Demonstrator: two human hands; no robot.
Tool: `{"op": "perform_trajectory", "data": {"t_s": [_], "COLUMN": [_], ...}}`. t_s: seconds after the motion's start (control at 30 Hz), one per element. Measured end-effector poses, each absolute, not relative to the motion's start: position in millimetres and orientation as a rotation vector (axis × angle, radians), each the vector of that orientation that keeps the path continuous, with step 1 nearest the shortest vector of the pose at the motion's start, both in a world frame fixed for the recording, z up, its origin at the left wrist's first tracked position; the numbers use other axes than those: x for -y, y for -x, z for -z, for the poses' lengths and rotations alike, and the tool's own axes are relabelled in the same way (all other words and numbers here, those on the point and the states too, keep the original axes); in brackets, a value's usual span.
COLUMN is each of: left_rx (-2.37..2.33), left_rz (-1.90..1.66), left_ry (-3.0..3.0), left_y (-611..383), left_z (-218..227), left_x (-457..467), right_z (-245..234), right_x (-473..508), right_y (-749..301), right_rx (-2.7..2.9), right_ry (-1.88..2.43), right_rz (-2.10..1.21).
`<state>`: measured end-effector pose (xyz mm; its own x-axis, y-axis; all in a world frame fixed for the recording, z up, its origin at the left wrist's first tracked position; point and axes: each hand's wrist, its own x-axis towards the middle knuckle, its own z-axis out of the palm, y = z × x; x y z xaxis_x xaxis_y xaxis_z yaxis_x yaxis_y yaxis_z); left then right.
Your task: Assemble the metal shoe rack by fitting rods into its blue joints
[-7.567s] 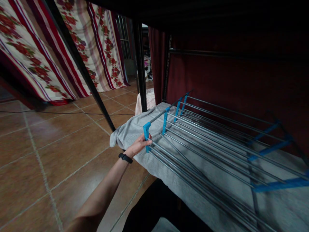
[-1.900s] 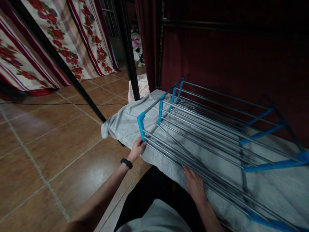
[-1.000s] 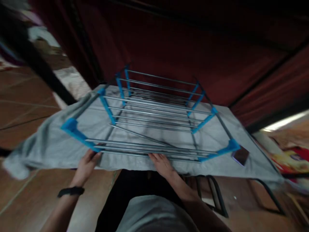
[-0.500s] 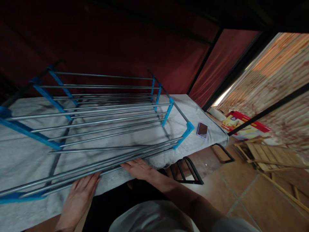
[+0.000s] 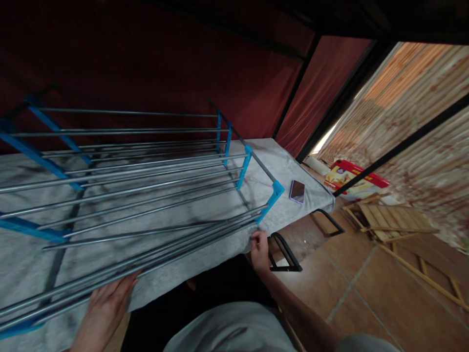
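Observation:
A shoe rack of grey metal tubes with blue plastic brackets [image 5: 270,201] lies on its side across the cloth-covered table. My left hand [image 5: 108,305] is at the front tubes [image 5: 172,261], its fingers against and partly over them; the thumb is hidden. Off the rack, my right hand [image 5: 260,248] hovers by the table's front edge, just below the right front bracket. Its fingers are curled in and I see nothing between them. One tube [image 5: 135,236] runs at a slant behind the front ones, its left end outside a bracket.
A phone [image 5: 297,191] lies on the grey cloth [image 5: 280,161] right of the rack. Black metal frames [image 5: 287,252] jut out at the table's front edge. On the tiled floor are a red and yellow box [image 5: 355,178] and a folded wooden piece [image 5: 394,220]. A dark red curtain hangs behind.
My right hand has left the front tubes and moved right, near the right front bracket, its fingers now curled. My left hand stays at the tubes. The view has shifted to the right.

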<state>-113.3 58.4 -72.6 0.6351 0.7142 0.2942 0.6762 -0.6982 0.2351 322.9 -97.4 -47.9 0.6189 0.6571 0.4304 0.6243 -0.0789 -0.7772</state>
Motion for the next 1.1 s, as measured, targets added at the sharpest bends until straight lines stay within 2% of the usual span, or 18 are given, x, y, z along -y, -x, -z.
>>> {"op": "perform_trajectory", "data": {"t_s": [0.17,0.5,0.83,1.1], "left_rx": [-1.153,-1.158,-1.117,-1.178], "left_rz": [-0.548,-0.558,-0.675,-0.549], "left_ry": [-2.776,-2.757,-2.747,-2.702], "left_y": [119.9,126.3,112.9,115.2], "left_z": [83.4,92.6,69.3,71.6], "left_x": [-62.9,-67.0,-60.1,-63.6], "right_z": [41.9,37.7,38.7,36.4], "right_x": [84.3,76.0,72.9,75.5], "right_y": [-364.1,-362.9,-362.4,-360.8], "right_rx": [0.962,0.993,1.008,1.043], "right_ry": [1.846,1.918,1.956,1.971], "right_rz": [-0.028,-0.056,-0.022,0.003]}}
